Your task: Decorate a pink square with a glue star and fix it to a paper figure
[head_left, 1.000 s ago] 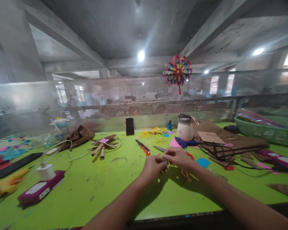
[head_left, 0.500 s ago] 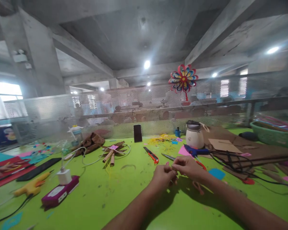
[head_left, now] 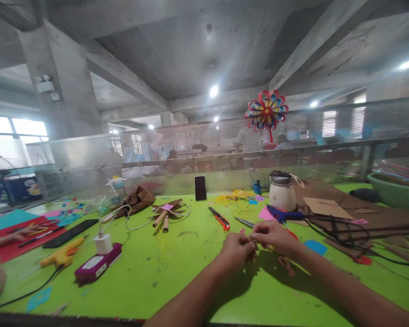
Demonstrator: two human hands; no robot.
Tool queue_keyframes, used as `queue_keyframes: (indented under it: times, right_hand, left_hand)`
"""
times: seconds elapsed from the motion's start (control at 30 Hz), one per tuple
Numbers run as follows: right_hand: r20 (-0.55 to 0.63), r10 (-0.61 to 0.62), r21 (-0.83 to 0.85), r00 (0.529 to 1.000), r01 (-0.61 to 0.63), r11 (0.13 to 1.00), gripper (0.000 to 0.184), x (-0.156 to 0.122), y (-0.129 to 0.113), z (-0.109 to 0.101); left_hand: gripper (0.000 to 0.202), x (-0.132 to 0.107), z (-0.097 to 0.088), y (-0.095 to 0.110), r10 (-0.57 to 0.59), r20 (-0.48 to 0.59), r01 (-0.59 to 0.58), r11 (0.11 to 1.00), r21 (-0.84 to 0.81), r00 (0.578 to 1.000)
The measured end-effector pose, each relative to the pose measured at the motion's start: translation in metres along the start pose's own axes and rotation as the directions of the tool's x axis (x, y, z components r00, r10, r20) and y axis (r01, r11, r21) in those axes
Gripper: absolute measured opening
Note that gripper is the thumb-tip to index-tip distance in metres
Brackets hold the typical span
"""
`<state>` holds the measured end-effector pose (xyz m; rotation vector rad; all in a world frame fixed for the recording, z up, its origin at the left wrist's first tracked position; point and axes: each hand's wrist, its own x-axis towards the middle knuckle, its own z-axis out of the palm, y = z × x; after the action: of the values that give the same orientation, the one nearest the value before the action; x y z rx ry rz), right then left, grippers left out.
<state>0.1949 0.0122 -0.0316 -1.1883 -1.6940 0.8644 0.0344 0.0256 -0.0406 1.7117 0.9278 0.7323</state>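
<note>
Over the green table [head_left: 163, 277] my left hand [head_left: 236, 250] and my right hand [head_left: 274, 236] meet, fingertips pinched together on a small item I cannot make out. Both hands are closed. An orange box cutter [head_left: 220, 219] lies just beyond my left hand. Scissors with red handles [head_left: 288, 263] lie under my right wrist. A grey pen [head_left: 244, 222] lies just past my fingertips.
A white jar [head_left: 282, 193], dark phone [head_left: 200, 188], paper rolls [head_left: 163, 213], charger on a purple box [head_left: 98, 262], yellow glue gun [head_left: 59, 257], brown card sheets [head_left: 361, 213] and green basket [head_left: 395, 190] lie around. A paper pinwheel [head_left: 266, 109] hangs on the mesh fence. Another person's hand [head_left: 17, 235] rests far left.
The view has swung to the left and up, so everything has slid right in the picture. My hands stay pinched together at the same spot on the table.
</note>
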Motion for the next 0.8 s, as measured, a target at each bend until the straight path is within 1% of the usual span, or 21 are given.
queue_keyframes:
  times: [0.07,0.1,0.17,0.23,0.37,0.43,0.53,0.67,0.73,0.8]
  right_hand:
    - [0.026,0.0,0.026,1.0,0.0,1.0,0.025,-0.001,0.001,-0.004]
    - [0.036,0.0,0.038,0.999,-0.002,0.999,0.026,-0.001,0.002,-0.005]
    - [0.053,0.011,0.068,0.999,-0.015,0.998,0.03,-0.001,0.002,-0.008]
    - [0.047,0.001,0.093,0.999,-0.005,0.996,0.033,-0.001,0.003,-0.011]
    - [0.07,0.015,0.257,0.997,-0.032,0.966,0.033,0.0,0.005,-0.012]
    - [0.064,0.02,0.289,0.998,-0.038,0.957,0.033,-0.001,0.004,-0.011]
    - [0.052,0.007,0.235,0.999,-0.019,0.972,0.032,-0.003,0.002,-0.01]
    - [0.058,-0.004,0.079,0.998,-0.001,0.997,0.035,-0.003,-0.001,-0.013]
    - [0.027,0.013,0.025,1.0,-0.013,1.0,0.037,-0.001,-0.002,-0.019]
    - [-0.072,0.025,-0.013,0.997,-0.026,1.0,0.041,0.003,0.0,-0.026]
  left_hand:
    - [0.021,-0.001,0.0,0.002,-0.004,0.025,0.007,0.995,-0.096,1.0]
    - [0.02,-0.001,-0.001,0.003,0.013,0.016,-0.011,0.99,-0.14,1.0]
    - [0.022,-0.001,-0.002,0.004,0.01,0.026,-0.006,0.984,-0.177,1.0]
    - [0.024,-0.001,-0.005,0.005,0.004,0.066,0.009,0.979,-0.205,0.998]
    - [0.03,0.001,-0.01,0.008,-0.011,0.161,0.054,0.962,-0.267,0.987]
    - [0.029,0.001,-0.012,0.009,-0.006,0.187,0.059,0.959,-0.277,0.982]
    - [0.026,0.001,-0.011,0.009,-0.018,0.194,0.072,0.958,-0.278,0.981]
    - [0.018,0.002,-0.006,0.008,-0.064,0.163,0.113,0.944,-0.309,0.984]
    - [0.015,0.003,-0.006,0.01,-0.109,0.103,0.137,0.933,-0.331,0.989]
    - [0.014,0.006,-0.011,0.012,-0.156,0.009,0.15,0.929,-0.338,0.988]
